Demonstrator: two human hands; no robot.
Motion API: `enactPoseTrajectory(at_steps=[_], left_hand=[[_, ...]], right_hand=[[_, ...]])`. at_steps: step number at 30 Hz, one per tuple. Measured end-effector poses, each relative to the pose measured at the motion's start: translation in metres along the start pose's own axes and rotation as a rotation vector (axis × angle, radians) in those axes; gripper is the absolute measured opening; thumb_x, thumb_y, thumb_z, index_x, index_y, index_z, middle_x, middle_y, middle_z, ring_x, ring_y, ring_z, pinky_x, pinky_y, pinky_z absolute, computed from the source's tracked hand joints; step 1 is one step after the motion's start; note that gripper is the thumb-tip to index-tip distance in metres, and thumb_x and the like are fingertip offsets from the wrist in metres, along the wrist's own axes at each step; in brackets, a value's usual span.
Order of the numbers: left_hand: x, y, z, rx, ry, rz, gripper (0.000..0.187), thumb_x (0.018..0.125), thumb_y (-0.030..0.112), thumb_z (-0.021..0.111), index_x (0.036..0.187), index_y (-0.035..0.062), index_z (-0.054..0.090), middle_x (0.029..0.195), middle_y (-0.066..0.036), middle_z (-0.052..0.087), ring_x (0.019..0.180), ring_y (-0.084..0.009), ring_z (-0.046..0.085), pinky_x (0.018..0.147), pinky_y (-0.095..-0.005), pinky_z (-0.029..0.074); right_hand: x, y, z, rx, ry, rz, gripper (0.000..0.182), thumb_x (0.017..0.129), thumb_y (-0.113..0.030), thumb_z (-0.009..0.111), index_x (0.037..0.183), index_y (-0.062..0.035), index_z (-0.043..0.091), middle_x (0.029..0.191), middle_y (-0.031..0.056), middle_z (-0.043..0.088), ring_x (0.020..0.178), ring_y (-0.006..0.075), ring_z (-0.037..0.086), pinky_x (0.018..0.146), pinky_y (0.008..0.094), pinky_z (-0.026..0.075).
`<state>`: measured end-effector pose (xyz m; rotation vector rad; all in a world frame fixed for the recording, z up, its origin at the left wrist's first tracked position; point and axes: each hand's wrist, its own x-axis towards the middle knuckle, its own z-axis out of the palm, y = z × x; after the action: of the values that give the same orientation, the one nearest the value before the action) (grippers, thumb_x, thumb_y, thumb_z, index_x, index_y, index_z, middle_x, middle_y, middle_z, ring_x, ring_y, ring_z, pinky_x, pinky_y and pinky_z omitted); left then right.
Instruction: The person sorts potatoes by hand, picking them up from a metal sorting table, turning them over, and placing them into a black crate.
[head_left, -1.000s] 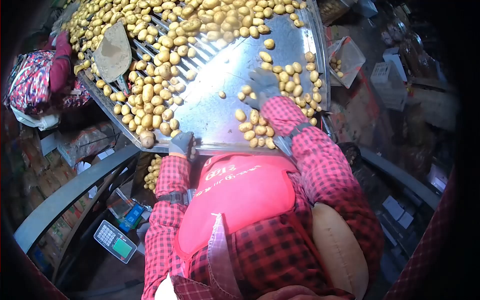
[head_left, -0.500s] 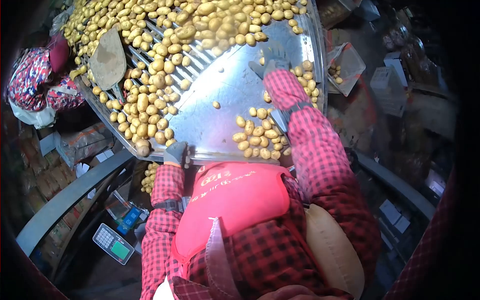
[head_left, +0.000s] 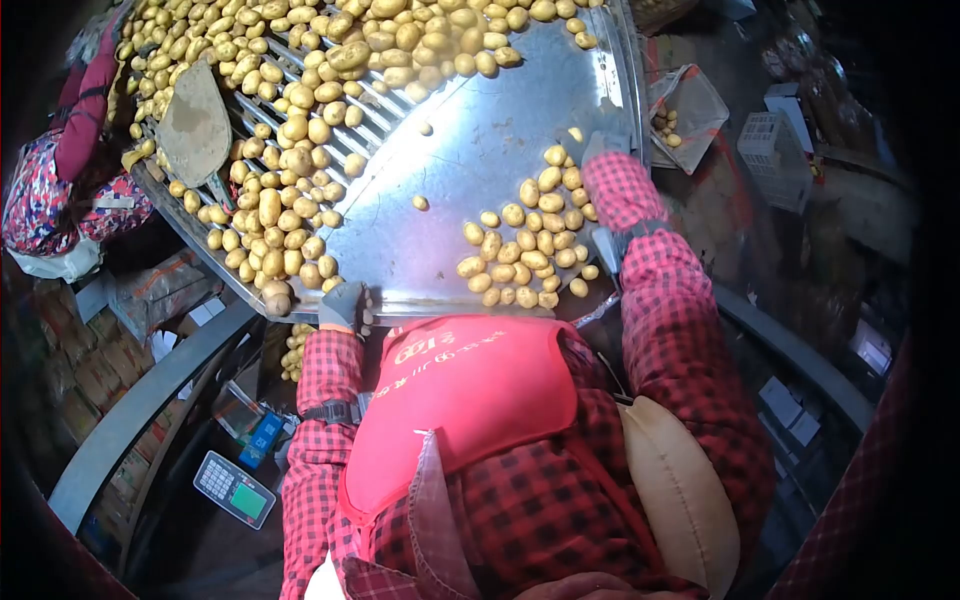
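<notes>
My left hand (head_left: 343,305), in a grey glove, rests at the near edge of the metal table (head_left: 390,240), beside the lower end of a potato pile (head_left: 270,205). Its fingers curl at the rim; whether they hold anything is hidden. My right hand (head_left: 598,147), also gloved, is at the table's right side, touching or just beside the upper end of a group of potatoes (head_left: 525,240). One small potato (head_left: 575,134) shows by its fingertips. The right fingers are partly hidden and blurred.
More potatoes (head_left: 400,40) cover the slatted rack at the back, where a flat scoop (head_left: 195,120) lies. Another person (head_left: 75,170) is at the far left. A plastic crate (head_left: 690,115) is beyond the right edge; a digital scale (head_left: 234,490) is at lower left.
My right hand has moved right and nearer to me, and the potatoes beside it are bunched closer together. My left hand stays at the near edge. The view has shifted slightly.
</notes>
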<state>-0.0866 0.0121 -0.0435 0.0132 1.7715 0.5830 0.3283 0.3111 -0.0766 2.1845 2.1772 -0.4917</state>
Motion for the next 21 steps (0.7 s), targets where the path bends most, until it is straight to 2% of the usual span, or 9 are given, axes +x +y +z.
enactPoseTrajectory(at_steps=[9, 12, 16, 21], left_hand=[[-0.017, 0.011, 0.009, -0.062, 0.026, -0.029, 0.022, 0.09, 0.025, 0.064, 0.076, 0.0089, 0.06, 0.063, -0.003, 0.058, 0.04, -0.0153, 0.052, 0.032, -0.0279, 0.034], [-0.006, -0.001, 0.002, -0.083, -0.034, 0.06, 0.022, 0.09, 0.024, 0.064, 0.075, 0.0086, 0.058, 0.063, -0.004, 0.057, 0.04, -0.0153, 0.051, 0.032, -0.0278, 0.033], [-0.018, 0.009, 0.006, -0.088, -0.078, 0.031, 0.021, 0.089, 0.022, 0.064, 0.075, 0.0092, 0.056, 0.064, -0.005, 0.055, 0.04, -0.0149, 0.046, 0.033, -0.0287, 0.033], [-0.017, 0.009, 0.006, -0.03, -0.06, 0.065, 0.02, 0.089, 0.023, 0.063, 0.077, 0.009, 0.058, 0.064, -0.005, 0.057, 0.042, -0.015, 0.05, 0.033, -0.029, 0.034]], right_hand=[[-0.127, -0.001, 0.017, -0.031, -0.048, -0.043, 0.078, 0.082, -0.061, 0.063, 0.144, -0.0158, 0.049, 0.152, 0.0128, 0.039, 0.14, 0.0324, 0.034, 0.116, 0.0473, 0.027], [-0.112, 0.008, 0.013, -0.029, -0.031, 0.013, 0.078, 0.082, -0.062, 0.063, 0.144, -0.0161, 0.048, 0.152, 0.0127, 0.038, 0.141, 0.0323, 0.033, 0.116, 0.0473, 0.026], [-0.067, 0.021, 0.0, -0.009, 0.019, 0.098, 0.078, 0.083, -0.062, 0.062, 0.145, -0.0165, 0.048, 0.153, 0.0126, 0.037, 0.141, 0.0323, 0.032, 0.117, 0.0474, 0.025], [-0.106, 0.021, 0.006, -0.013, -0.041, 0.075, 0.079, 0.083, -0.063, 0.061, 0.146, -0.017, 0.047, 0.155, 0.0124, 0.036, 0.142, 0.0322, 0.031, 0.118, 0.0474, 0.023]])
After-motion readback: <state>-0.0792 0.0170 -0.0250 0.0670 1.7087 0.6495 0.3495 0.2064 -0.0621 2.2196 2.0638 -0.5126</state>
